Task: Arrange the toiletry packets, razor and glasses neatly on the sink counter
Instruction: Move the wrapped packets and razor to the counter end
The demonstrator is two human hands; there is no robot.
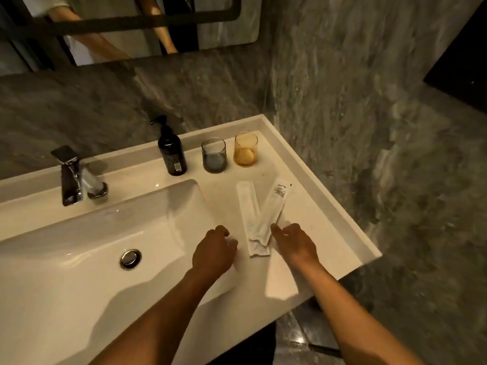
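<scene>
Two long white toiletry packets lie crossed in a V on the white sink counter (311, 227). The left packet (246, 206) lies under the right packet (276, 204), which has small print at its far end. My left hand (214, 250) rests on the counter just left of their near ends, fingers curled, holding nothing that I can see. My right hand (293, 241) is just right of them, a fingertip touching the right packet's edge. A grey glass (214, 155) and an amber glass (246, 149) stand upright side by side at the back. No razor is visible.
A black pump bottle (171, 151) stands left of the glasses. The basin (79, 259) with its drain fills the left, with a chrome tap (71, 175) behind it. A stone wall bounds the counter on the right and behind. A mirror (131, 27) hangs above.
</scene>
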